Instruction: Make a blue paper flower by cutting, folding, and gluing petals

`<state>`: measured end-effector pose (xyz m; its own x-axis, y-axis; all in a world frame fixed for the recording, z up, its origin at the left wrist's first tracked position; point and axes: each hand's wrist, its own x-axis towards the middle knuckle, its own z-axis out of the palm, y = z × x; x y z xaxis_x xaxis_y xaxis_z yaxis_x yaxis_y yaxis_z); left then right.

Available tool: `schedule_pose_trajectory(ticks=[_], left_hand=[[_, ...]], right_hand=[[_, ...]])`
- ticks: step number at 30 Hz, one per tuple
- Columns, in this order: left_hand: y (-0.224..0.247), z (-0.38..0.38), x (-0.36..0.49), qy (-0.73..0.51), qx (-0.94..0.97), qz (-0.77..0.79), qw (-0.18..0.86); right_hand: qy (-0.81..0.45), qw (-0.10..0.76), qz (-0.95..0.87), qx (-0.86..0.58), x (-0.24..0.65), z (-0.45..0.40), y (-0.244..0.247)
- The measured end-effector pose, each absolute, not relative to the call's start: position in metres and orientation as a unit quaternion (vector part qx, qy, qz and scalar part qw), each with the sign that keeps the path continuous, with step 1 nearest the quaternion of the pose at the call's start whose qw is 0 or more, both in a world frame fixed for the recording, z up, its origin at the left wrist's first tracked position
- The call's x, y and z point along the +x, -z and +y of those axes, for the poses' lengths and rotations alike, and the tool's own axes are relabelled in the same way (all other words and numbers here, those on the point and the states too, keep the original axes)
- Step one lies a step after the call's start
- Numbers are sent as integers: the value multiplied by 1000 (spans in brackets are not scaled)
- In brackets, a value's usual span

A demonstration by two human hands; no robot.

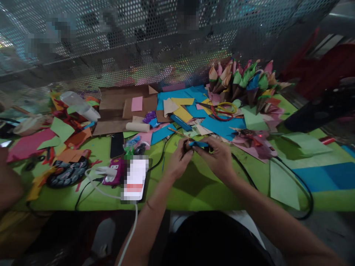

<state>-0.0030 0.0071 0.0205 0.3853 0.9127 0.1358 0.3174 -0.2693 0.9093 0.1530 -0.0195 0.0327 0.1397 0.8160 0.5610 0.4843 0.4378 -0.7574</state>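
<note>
Above the middle of the green table [155,201], both hands meet around a small piece with a blue paper part [198,144]. My left hand [180,157] has its fingers closed round the brownish end of the piece, which its fingers partly hide. From the right, my right hand [217,157] pinches the blue paper. Blue paper sheets [222,125] and a blue tool or box cutter [181,122] lie just beyond the hands. Farther back on the right stand several paper cones [251,88] with green, pink, peach and blue tops.
A lit phone [135,179] with a white cable, a dark phone [117,145] and a purple power socket [114,171] lie left of my hands. A glue gun [257,138] and black cables are on the right. Another person's arm [9,181] shows at far left.
</note>
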Motion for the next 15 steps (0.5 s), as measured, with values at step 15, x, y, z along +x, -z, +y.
schedule_pose_trajectory(ticks=[15], left_hand=[[-23, 7, 0, -350, 711, 462, 398]], right_hand=[[-39, 493, -704, -510, 149, -17, -26]])
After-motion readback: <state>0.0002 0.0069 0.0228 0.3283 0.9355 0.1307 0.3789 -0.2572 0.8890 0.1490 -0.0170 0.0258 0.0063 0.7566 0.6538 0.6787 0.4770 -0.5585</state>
